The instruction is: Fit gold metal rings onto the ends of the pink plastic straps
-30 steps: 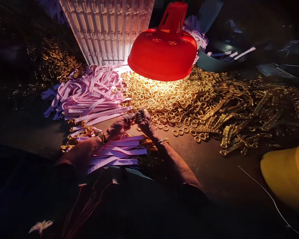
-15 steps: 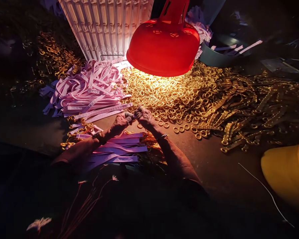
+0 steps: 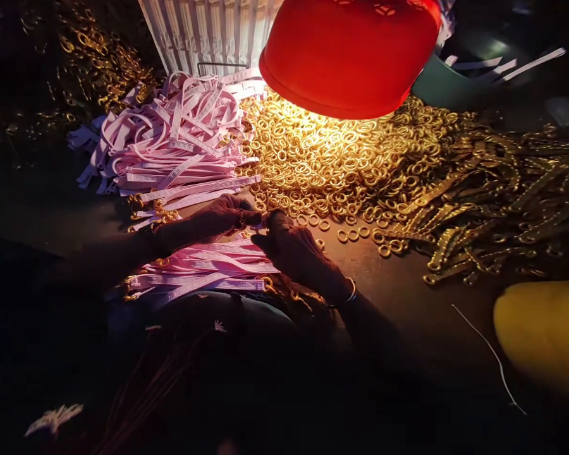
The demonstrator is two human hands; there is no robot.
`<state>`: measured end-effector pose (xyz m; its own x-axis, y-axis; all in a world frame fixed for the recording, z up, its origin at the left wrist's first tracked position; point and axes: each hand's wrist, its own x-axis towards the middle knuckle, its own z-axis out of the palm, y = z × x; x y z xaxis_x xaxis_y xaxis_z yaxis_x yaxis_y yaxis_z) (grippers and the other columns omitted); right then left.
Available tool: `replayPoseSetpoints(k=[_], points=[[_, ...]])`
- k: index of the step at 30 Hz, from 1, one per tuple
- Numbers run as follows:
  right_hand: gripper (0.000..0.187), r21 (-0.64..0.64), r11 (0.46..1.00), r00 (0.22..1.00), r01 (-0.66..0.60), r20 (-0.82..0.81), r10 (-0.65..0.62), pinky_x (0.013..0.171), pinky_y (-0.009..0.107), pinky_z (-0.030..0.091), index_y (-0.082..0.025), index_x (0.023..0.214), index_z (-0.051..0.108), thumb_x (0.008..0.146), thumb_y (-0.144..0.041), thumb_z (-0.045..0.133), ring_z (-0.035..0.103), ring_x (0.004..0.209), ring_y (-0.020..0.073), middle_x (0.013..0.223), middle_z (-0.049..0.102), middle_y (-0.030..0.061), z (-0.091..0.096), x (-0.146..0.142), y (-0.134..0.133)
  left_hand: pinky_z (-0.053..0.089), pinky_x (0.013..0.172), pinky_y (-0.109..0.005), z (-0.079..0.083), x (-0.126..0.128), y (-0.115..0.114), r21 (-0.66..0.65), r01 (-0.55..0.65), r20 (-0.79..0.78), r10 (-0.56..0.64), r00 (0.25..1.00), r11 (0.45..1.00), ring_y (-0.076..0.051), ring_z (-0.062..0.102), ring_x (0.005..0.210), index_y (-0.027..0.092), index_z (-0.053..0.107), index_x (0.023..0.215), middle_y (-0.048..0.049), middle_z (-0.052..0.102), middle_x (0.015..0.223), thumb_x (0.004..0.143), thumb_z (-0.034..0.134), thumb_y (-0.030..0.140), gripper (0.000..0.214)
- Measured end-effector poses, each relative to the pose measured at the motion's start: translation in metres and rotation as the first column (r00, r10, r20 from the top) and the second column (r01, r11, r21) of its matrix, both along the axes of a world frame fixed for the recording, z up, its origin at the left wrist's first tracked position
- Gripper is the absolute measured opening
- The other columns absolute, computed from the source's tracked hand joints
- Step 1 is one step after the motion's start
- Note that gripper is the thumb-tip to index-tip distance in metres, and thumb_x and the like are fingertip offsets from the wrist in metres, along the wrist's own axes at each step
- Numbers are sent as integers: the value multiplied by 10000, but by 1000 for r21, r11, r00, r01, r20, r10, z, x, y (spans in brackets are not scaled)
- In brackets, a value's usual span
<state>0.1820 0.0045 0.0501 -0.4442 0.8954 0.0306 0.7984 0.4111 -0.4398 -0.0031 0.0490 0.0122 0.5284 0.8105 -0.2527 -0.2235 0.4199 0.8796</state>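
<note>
Two hands (image 3: pixel 298 253) — one red lampshade (image 3: pixel 346 57), one teal bowl (image 3: pixel 443 88).
Pink straps (image 3: pixel 180 142) in two heaps, gold rings (image 3: pixel 341 158) in one — too many to count singly.

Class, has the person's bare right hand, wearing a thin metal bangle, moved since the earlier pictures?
Yes: the right hand has drawn back toward the person, now lying below the loose gold-coloured metal rings in view, where earlier it sat above them.
</note>
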Motion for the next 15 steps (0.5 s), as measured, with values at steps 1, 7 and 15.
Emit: replayPoseSetpoints(k=[1, 7, 15], points=[[293, 15, 1000, 1000, 5, 18, -5, 568, 285, 260, -171, 987, 551, 939, -460, 558, 485, 578, 157, 676, 560, 48, -3, -1, -11, 152, 407, -188, -1, -1, -7, 8, 29, -14, -28, 1000, 1000, -17, 298, 393, 85, 647, 618, 32, 444, 451, 683, 845, 281, 286], [363, 69, 995, 997, 76, -20, -74, 562, 315, 313, -164, 1009, 557, 987, -508, 441, 544, 646, 205, 719, 576, 99, -27, -1, -52, 334, 447, -172, -10, -3, -46, 45, 102, -49, -100, 994, 994, -83, 496, 514, 86, 681, 660, -30, 610, 580, 697, 826, 266, 234], [253, -265, 954, 950, 137, -238, -203, 510, 279, 307, -219, 889, 439, 921, -451, 535, 439, 538, 120, 678, 530, 0, -26, -8, -45, 356, 426, -173, -12, -1, -60, 93, -25, -2, 25, 1000, 995, -84, 485, 506, 103, 648, 659, -11, 582, 571, 698, 820, 338, 294]])
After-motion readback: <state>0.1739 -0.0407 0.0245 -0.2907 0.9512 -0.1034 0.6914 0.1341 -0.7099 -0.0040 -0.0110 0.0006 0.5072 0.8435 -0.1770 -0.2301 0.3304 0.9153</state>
